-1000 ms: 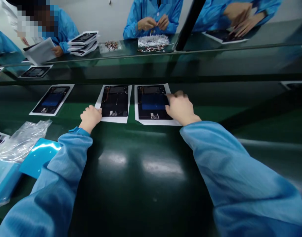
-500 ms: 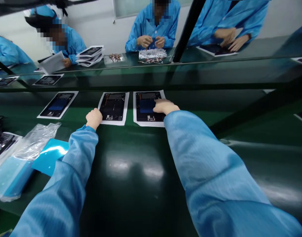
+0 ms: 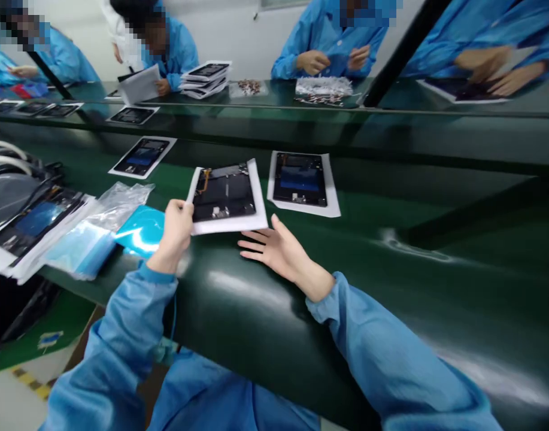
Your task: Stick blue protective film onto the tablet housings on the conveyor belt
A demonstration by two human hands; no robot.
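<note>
My left hand [image 3: 177, 226] grips the left edge of a white sheet [image 3: 229, 224] that carries a dark tablet back panel [image 3: 224, 193] and tilts it up off the green belt [image 3: 274, 311]. Palm up with the fingers spread, my right hand [image 3: 274, 248] lies just under the sheet's near edge and holds nothing. A second panel with a blue patch [image 3: 300, 179] lies on its own sheet to the right, apart from both hands.
A third panel on paper [image 3: 142, 157] lies further left on the belt. Clear bags, blue film [image 3: 139, 230] and another panel [image 3: 36, 218] pile at the left. Across the belt, people in blue coats work beside stacked panels [image 3: 205, 78] and small parts [image 3: 323, 88].
My left hand has drawn the middle sheet and panel toward me and lifted its edge. My right hand has left the blue-patched panel and now lies open below the lifted sheet. The view swung right.
</note>
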